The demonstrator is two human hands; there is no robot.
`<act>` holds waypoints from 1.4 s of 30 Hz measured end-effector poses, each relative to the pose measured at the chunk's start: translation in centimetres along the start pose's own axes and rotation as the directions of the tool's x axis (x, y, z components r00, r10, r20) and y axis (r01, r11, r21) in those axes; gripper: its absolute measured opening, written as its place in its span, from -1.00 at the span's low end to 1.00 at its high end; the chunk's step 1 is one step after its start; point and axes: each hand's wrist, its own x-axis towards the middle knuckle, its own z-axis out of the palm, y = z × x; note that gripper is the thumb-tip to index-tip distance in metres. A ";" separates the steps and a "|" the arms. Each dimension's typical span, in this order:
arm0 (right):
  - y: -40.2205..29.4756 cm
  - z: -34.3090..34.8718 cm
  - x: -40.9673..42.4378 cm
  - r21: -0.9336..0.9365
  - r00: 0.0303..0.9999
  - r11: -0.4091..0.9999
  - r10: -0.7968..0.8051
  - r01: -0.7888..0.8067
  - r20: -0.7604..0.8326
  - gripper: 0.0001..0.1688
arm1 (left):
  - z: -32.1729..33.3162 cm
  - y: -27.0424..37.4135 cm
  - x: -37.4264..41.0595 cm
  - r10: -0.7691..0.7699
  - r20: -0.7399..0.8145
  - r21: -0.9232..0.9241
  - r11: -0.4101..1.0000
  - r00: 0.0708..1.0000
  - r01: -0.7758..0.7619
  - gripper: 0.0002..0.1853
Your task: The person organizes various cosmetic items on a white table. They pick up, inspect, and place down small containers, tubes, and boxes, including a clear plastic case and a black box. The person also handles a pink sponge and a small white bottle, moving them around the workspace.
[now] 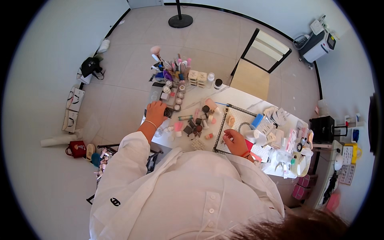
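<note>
My left hand (pixel 156 114) rests over dark items at the table's left edge, its fingers bent beside a round black case (pixel 168 112). Its palm side is hidden, so a grip cannot be made out. Behind it stands a clear organizer (pixel 172 99) with small lidded jars. My right hand (pixel 235 142) hovers above or rests on a white dotted tray (pixel 250 112) with a dark lace-like border. Its fingers curl loosely, thumb apart, with nothing plainly held. A beige piece (pixel 230 120) lies just beyond it, and a red item (pixel 248 145) sits by the wrist. Between my hands are several cosmetic containers (pixel 198 129).
Makeup brushes (pixel 174 67) stand upright at the far left corner, beside stacked small boxes (pixel 197 77). Packets (pixel 265 126), a blue block (pixel 257 121) and a basket (pixel 301 165) crowd the right. A chair (pixel 252 75) stands across the table. A cosmetics-filled cart (pixel 103 160) is at left.
</note>
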 end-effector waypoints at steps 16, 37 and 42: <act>2.0 -0.6 -0.8 -0.033 0.998 0.999 0.026 -0.028 -0.060 -0.69 | 0.4 0.7 1.0 -0.027 0.042 0.112 0.994 0.999 0.022 -0.41; 7.7 5.1 0.6 -0.687 0.729 0.720 0.522 -0.098 0.443 0.21 | -1.7 -1.2 -7.2 -0.023 -0.020 -0.176 0.984 1.000 0.019 -0.52; 10.0 6.7 0.5 -0.748 0.768 0.661 0.509 -0.059 0.390 0.21 | -1.4 -2.8 -7.8 -0.023 -0.007 -0.214 0.977 1.000 0.021 -0.53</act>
